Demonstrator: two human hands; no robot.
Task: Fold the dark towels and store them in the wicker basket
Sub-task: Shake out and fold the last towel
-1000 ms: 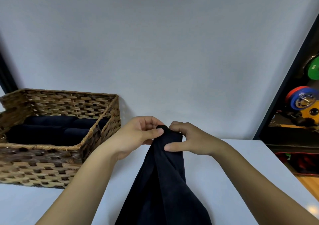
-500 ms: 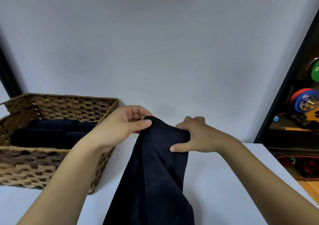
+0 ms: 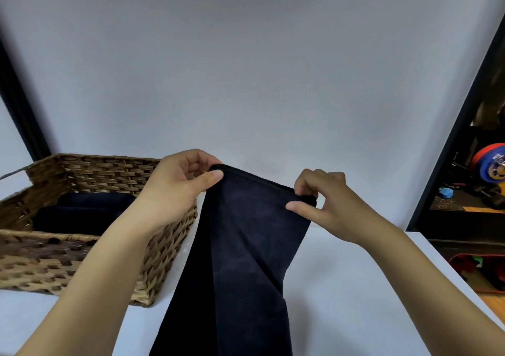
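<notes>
A wicker basket (image 3: 153, 268) stood at the left of the white worktop (image 3: 355, 287), its near right corner close to the hanging cloth, and folded dark towels (image 3: 82, 213) lay inside it along the floor of the basket, partly hidden behind the left forearm. Just right of the basket, the left hand (image 3: 175, 191) was raised above the worktop, its thumb and curled fingers (image 3: 214, 176) clamped on the upper left corner of a dark towel (image 3: 246, 260). The towel's top hem ran taut and sloped slightly downward from that corner to the other, and the cloth hung from it in long vertical folds, passing out of view at the bottom edge, so that where its lower end lay could not be told. The right hand (image 3: 333, 208) held the upper right corner, thumb under the hem and fingers curled over it in a pinch. Both bare forearms reached in from the lower corners. A pale wall (image 3: 246, 68) filled the background. At the far right, beyond a dark frame (image 3: 459, 126), a red and blue weight plate (image 3: 489, 161) and a small blue object (image 3: 446, 192) sat in a dim space off the worktop.
</notes>
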